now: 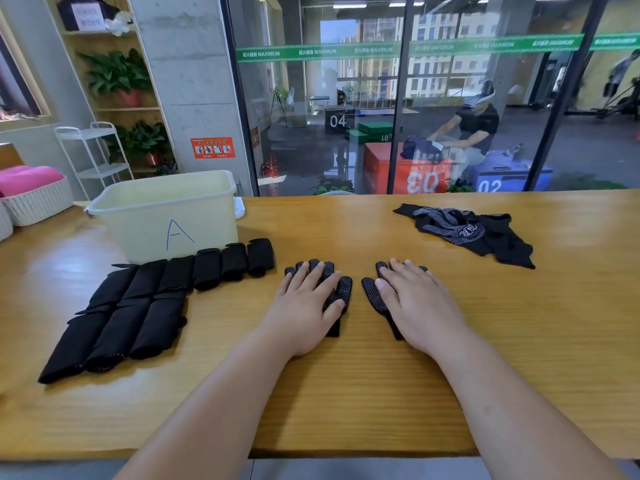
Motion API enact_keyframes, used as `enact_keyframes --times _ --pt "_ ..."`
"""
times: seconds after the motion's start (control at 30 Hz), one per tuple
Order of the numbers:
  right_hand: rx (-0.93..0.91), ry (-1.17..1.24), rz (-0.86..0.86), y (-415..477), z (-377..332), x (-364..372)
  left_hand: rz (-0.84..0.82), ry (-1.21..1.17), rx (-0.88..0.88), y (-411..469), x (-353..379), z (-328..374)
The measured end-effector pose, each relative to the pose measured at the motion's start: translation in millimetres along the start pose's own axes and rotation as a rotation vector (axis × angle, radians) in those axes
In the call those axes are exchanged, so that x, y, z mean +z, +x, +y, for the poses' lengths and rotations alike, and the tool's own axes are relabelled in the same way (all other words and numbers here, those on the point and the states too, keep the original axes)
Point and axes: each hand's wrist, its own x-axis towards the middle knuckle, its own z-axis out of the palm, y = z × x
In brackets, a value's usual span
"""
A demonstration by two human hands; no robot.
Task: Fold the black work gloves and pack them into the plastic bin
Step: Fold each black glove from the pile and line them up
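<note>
Palms are pressing flat, fingers straight and gripping nothing, the left hand [308, 301] on one dotted glove [342, 289] and the right hand [417, 299] on the other glove [371, 292] (the plastic bin [166, 216] is sitting off to the left), so smoothing each finger before folding is looking wisest.

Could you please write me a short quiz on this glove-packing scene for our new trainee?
1. Fill in: the plastic bin bears the handwritten letter ___.
2. True or false: the left hand lies flat on the left glove, the right hand on the right glove.
3. Where are the folded gloves? A) inside the bin B) on the table, left of both hands C) stacked under the right hand.
Key: 1 A; 2 true; 3 B.
</note>
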Motion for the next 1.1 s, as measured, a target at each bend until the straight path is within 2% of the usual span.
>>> enact_keyframes --times 0.07,0.17,0.33,0.47,0.57,0.63,0.83,0.9,1.03,1.1 --pt "-0.032 0.008 -0.097 -12.0 -2.0 -2.4 0.008 -0.03 0.042 -1.7 -1.9 -0.2" --pt "-0.057 -0.098 -0.257 -15.4 -4.0 7.8 -0.089 0.0 0.052 -1.2 -0.6 0.3" --pt "-0.038 -0.111 -0.29 -0.7 -5.8 17.0 -0.16 0.056 0.044 5.7 0.2 1.3" --pt "-0.073 -0.011 -0.21 -5.4 -4.3 13.7 -0.073 -0.029 0.05 -0.3 0.6 1.6" --pt "-0.15 0.109 -0.053 -9.5 4.4 6.0 0.096 -0.123 0.078 -3.9 -5.4 -2.3" --pt "-0.15 0.122 -0.01 -8.8 10.9 5.7 0.2 -0.134 0.088 -6.4 -10.4 -6.0" --pt "-0.149 0.101 -0.098 -4.2 5.7 12.3 0.14 -0.048 0.093 -4.9 -8.3 -6.3" --pt "-0.161 0.125 -0.06 -4.4 3.3 9.5 0.162 -0.048 0.095 -4.2 -8.2 -6.0" --pt "-0.115 0.158 0.141 -9.6 6.2 1.4 0.295 -0.119 0.111 -6.8 -12.0 -8.8" --pt "-0.088 0.124 0.128 -9.9 8.3 0.6 0.311 -0.151 0.11 -7.9 -13.5 -11.1"
